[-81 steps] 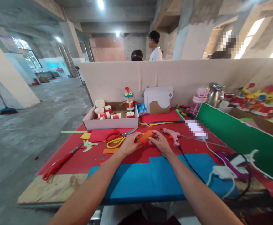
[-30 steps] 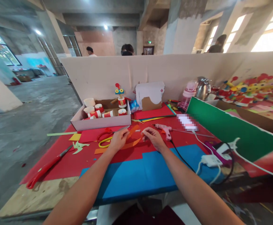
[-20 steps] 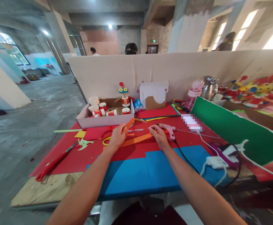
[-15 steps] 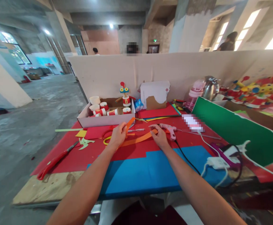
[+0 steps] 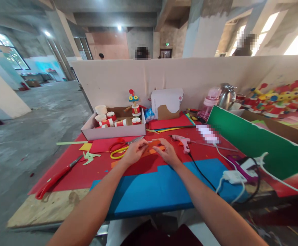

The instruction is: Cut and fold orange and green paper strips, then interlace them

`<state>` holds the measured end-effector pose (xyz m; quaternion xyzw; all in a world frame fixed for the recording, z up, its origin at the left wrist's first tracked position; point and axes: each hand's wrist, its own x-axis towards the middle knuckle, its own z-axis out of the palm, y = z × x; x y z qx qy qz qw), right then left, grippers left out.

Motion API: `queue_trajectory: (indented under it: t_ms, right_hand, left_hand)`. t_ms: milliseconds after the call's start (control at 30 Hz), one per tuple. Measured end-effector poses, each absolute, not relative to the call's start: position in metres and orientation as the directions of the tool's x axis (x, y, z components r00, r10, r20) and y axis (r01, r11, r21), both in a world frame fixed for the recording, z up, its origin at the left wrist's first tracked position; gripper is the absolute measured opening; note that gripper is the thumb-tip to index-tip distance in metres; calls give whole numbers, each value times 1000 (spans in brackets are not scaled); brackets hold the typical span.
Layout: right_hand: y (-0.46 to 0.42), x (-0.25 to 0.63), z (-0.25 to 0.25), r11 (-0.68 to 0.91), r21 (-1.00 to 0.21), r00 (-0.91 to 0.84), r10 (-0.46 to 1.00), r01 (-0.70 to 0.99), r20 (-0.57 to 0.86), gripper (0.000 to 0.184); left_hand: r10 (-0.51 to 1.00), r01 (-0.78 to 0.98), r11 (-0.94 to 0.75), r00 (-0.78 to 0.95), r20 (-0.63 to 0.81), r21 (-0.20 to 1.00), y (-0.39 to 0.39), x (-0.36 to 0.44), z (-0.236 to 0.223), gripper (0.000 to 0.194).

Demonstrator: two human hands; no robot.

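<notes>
An orange paper strip [image 5: 154, 142] spans the short gap between my two hands, above the red sheet covering the table. My left hand [image 5: 135, 152] pinches its left part, fingertips pressed together. The right end sits between the thumb and bent fingers of my right hand [image 5: 168, 153]. Yellow-handled scissors [image 5: 117, 154] lie just left of my left hand, beside a red-handled pair [image 5: 114, 145]; my fingers partly cover them. To the right of my right hand rests a pink glue gun [image 5: 185, 141] with a black cord.
Behind my hands stands a box [image 5: 113, 131] of paper cups and a cup figure. A red-handled knife [image 5: 55, 181] lies at left near paper scraps [image 5: 89, 157]. At right are a power strip [image 5: 241, 174], cables and a green-sided box [image 5: 254, 143].
My hands have drawn closer together. The orange strip, which stuck up from my left hand, now lies lower between both hands. My right fingers have closed in on it.
</notes>
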<state>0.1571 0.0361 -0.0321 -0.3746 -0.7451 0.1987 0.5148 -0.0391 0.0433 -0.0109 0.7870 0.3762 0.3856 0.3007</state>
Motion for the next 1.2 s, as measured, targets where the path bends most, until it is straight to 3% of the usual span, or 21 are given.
queue_trajectory:
  t_ms: [100,267,433,500,600,767,933,1100,1200]
  right_hand:
    - [33,151,-31,652,-718,-292,755,244,586,32]
    - [33,152,-26,539,-828,-239,833,152,499,36]
    - [31,161,-21,114,-979,-188,971,-171,146,43]
    - [31,165,-21,-20,-966,-260,964,-257,50,45]
    - [31,170,-20,-160,-936,-438,899,-313,-8,44]
    - [30,175,-22,-308,-916,-665,744,-258,-63,39]
    - [27,175,-25,-363,-928,-742,645,-86,-184,39]
    - [26,173,-26,-375,-923,-682,697,-85,-220,38]
    - [27,173,-26,-378,-920,-675,707,-106,-213,38]
  left_hand:
    - [781,365,-576,511,360,732,38,-33,-9,19]
    - [790,402,-523,559,251,752,33,-31,-4,29]
    - [866,533,-377,493,84,757,43,-53,5,45]
    - [881,641,-404,465,89,652,46,-66,10,37]
    - [858,782,-487,512,45,389,42,-78,14,24]
    - [868,868,-495,496,-18,48,28,-69,8,22]
    - [898,900,-434,435,68,-34,27,-56,-3,22]
    - [896,903,-425,429,116,-55,29,-51,1,24]
    - [860,890,-437,456,231,-127,42,-58,18,28]
